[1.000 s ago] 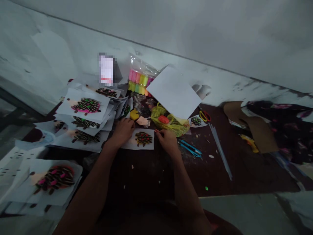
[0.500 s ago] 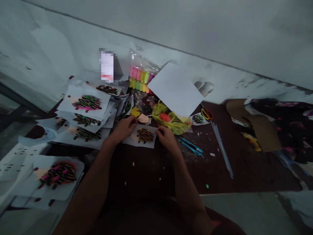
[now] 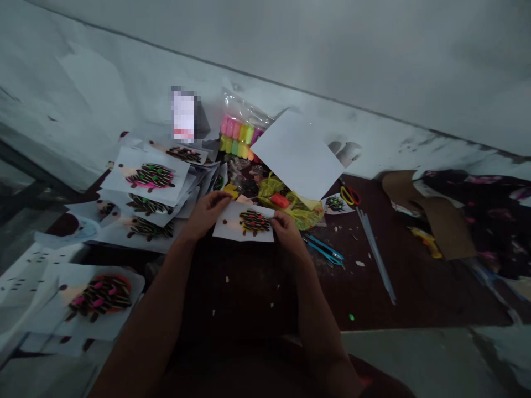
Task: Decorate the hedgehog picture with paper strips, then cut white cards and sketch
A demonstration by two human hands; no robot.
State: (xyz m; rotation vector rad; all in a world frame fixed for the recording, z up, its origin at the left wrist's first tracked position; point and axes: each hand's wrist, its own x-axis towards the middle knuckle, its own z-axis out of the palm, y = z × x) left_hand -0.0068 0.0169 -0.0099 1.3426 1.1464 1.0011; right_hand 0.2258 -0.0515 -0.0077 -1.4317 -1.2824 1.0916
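A small white card with a hedgehog figure (image 3: 254, 222) made of dark strips, red bits and a yellow edge is held up in front of me, above the dark table (image 3: 249, 293). At its upper left corner, my left hand (image 3: 205, 214) pinches the paper. My right hand (image 3: 288, 231) grips the right edge between thumb and fingers. Just behind the card lie a yellow lump (image 3: 231, 190), a pale pink lump (image 3: 244, 199) partly hidden by the paper, and a red lump (image 3: 280, 200) on a yellow-green plastic bag (image 3: 305, 216).
Hedgehog sheets (image 3: 151, 176) are stacked on the left. Behind stand a bag of coloured clay (image 3: 238, 135) and a blank white sheet (image 3: 298, 155). To the right are blue cutters (image 3: 326, 250), scissors (image 3: 349, 194), clear sticks (image 3: 376, 257), a yellow tool (image 3: 427, 241) and cardboard (image 3: 450, 226).
The card has been lifted and tilted toward me, shifting slightly right. The hedgehog's head, hidden before, now shows. My left hand has moved up to the card's top corner.
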